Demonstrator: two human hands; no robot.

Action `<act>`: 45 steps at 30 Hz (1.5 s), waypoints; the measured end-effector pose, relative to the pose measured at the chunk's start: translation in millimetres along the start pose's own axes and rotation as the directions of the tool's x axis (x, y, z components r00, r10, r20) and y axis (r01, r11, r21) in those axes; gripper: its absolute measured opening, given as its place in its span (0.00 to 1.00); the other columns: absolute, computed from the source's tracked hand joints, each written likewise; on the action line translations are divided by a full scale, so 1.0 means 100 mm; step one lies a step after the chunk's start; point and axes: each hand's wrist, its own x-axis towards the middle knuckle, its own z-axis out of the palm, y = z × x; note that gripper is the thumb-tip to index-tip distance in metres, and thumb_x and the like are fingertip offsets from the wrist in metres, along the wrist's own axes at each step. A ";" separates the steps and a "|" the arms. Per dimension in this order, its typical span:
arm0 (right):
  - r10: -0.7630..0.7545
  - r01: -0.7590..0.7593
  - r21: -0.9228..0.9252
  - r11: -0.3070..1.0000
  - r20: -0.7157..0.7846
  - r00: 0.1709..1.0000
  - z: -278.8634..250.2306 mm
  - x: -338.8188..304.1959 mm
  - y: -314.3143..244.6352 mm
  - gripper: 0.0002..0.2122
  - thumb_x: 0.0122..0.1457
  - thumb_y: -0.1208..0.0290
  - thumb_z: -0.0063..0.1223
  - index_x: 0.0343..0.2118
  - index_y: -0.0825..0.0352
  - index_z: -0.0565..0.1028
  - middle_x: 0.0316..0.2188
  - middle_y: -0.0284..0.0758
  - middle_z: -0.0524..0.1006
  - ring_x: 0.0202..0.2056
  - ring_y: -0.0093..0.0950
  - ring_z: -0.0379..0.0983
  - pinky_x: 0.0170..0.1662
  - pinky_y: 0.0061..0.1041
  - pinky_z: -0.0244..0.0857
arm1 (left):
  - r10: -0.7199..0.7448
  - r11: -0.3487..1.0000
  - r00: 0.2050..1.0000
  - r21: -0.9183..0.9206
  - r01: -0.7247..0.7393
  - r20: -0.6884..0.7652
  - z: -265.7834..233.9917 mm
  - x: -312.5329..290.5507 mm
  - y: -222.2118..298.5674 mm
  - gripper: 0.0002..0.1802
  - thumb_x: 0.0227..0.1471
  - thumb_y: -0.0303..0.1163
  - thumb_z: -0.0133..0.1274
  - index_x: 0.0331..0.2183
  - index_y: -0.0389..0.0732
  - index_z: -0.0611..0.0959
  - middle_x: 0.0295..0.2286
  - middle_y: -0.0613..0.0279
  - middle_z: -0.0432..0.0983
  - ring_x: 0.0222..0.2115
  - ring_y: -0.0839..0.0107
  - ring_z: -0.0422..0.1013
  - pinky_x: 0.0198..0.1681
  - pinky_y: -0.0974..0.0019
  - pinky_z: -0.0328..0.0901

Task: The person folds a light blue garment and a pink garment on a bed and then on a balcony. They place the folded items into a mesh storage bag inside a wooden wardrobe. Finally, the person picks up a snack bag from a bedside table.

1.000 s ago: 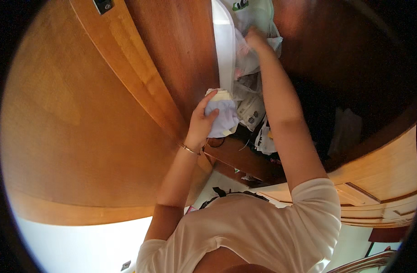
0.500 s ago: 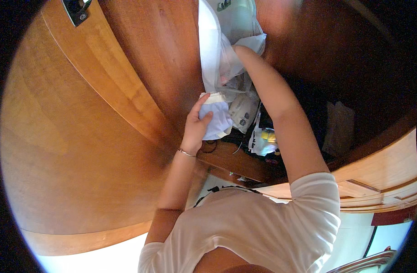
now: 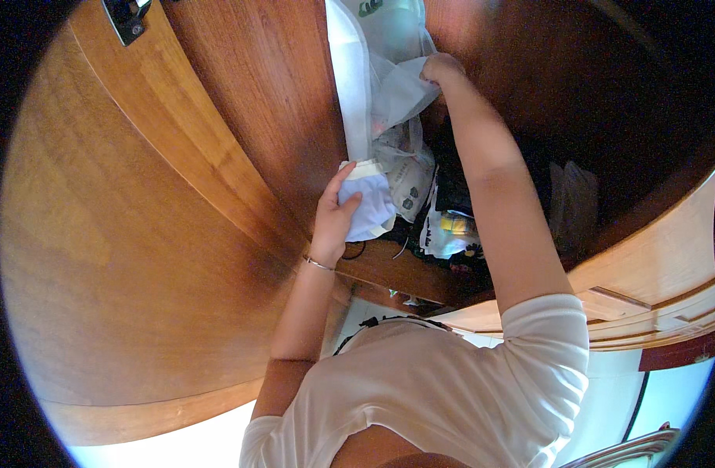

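Note:
My left hand [image 3: 332, 226], with a thin bracelet at the wrist, holds a pale blue, folded, cloth-like packet [image 3: 369, 204] with cream edges; its thumb lies over the near face. Farther in, my right hand [image 3: 443, 70] is closed on the edge of a translucent white plastic bag [image 3: 404, 90] and pulls the edge out to the right. The fingertips are partly hidden by the wrist and the bag. Through the film something pinkish shows faintly. Just below that bag sits a smaller clear plastic packet [image 3: 410, 186] with dark printing, right beside the pale blue packet.
A wooden cabinet door [image 3: 162, 257] stands open on the left, with a metal hinge [image 3: 126, 19] at the top. On the cabinet floor [image 3: 404, 269] lie a white-and-yellow package [image 3: 451, 230] and dark items. A crumpled clear bag [image 3: 573, 203] lies in shadow on the right.
My right hand has drawn back out of the plastic bag and to the right, so it now shows at the bag's edge. My left hand with the folded packet has barely moved.

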 end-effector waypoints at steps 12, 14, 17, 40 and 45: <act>-0.032 0.062 0.690 0.722 -0.056 0.998 0.16 0.64 0.09 0.05 0.47 0.76 0.50 0.19 0.70 0.69 0.15 0.33 0.70 0.17 0.20 0.67 0.14 0.16 0.59 | -0.023 0.999 1.000 0.048 0.023 0.002 0.00 0.04 -0.10 0.27 0.45 0.15 0.44 0.49 0.42 0.67 0.48 0.62 0.61 0.46 0.73 0.60 0.49 0.73 0.55; 0.118 0.000 0.994 0.105 -0.012 0.993 -0.13 0.19 -0.32 0.03 0.49 0.77 0.47 0.22 0.71 0.68 0.17 0.34 0.70 0.17 0.20 0.68 0.14 0.13 0.59 | -0.008 0.998 0.999 0.060 0.011 -0.042 -0.02 -0.04 -0.01 0.28 0.45 0.14 0.44 0.50 0.42 0.66 0.48 0.62 0.61 0.46 0.72 0.60 0.49 0.73 0.55; 0.093 0.009 0.999 0.038 -0.013 0.996 -0.35 0.15 -0.32 0.04 0.50 0.79 0.47 0.28 0.72 0.67 0.22 0.36 0.71 0.17 0.20 0.68 0.15 0.11 0.60 | 0.024 0.997 0.996 -0.077 -0.031 -0.090 0.07 -0.07 0.08 0.30 0.44 0.14 0.44 0.51 0.42 0.64 0.49 0.62 0.60 0.46 0.73 0.60 0.48 0.73 0.56; 0.075 0.351 0.842 -0.409 -0.352 0.933 -0.72 0.01 -0.23 0.02 0.50 0.73 0.45 0.27 0.64 0.67 0.17 0.29 0.67 0.18 0.21 0.64 0.21 0.18 0.60 | -0.004 0.984 0.994 -0.180 -0.015 -0.106 -0.02 -0.10 0.12 0.19 0.45 0.13 0.44 0.41 0.36 0.75 0.39 0.62 0.69 0.39 0.76 0.65 0.43 0.74 0.61; -0.199 0.043 0.854 -0.519 -0.170 0.965 -0.37 0.49 0.20 0.05 0.49 0.72 0.44 0.28 0.68 0.69 0.23 0.34 0.72 0.29 0.27 0.68 0.30 0.24 0.62 | -0.016 0.978 0.996 -0.209 -0.003 -0.087 -0.04 -0.11 0.08 0.19 0.46 0.14 0.44 0.42 0.36 0.74 0.40 0.62 0.68 0.38 0.76 0.66 0.42 0.74 0.62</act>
